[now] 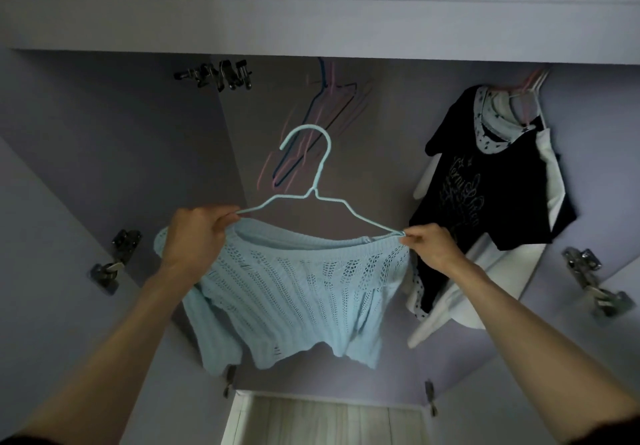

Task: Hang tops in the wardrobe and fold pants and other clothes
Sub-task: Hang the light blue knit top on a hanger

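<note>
The hanger [313, 181] carries the pale blue knit top [294, 288] and is held in front of the open wardrobe [104, 132], below its top panel. The long axis of the hanger runs left to right across the view, roughly level, with the right end slightly lower. The hook points upward and sits midway between the two hands, curling open toward the left. The left hand [194, 236] pinches the left end of the hanger wire together with the shoulder of the top; the right hand [433, 247] pinches the right end in the same way. Both hands are closed on the hanger ends, so neither is free. The top hangs below the wire, its hem loose and uneven. The rail itself is not visible; it is judged to lie above and behind the hook, where empty hangers [311, 125] hang blurred directly behind it. A dark printed top [485, 184] with other garments hangs at the right, well apart from the hook. The coming move is judged to be a lift and forward reach, with both hands equally distant from the hook. Hinges [214, 73] mark the door frame at upper left.
</note>
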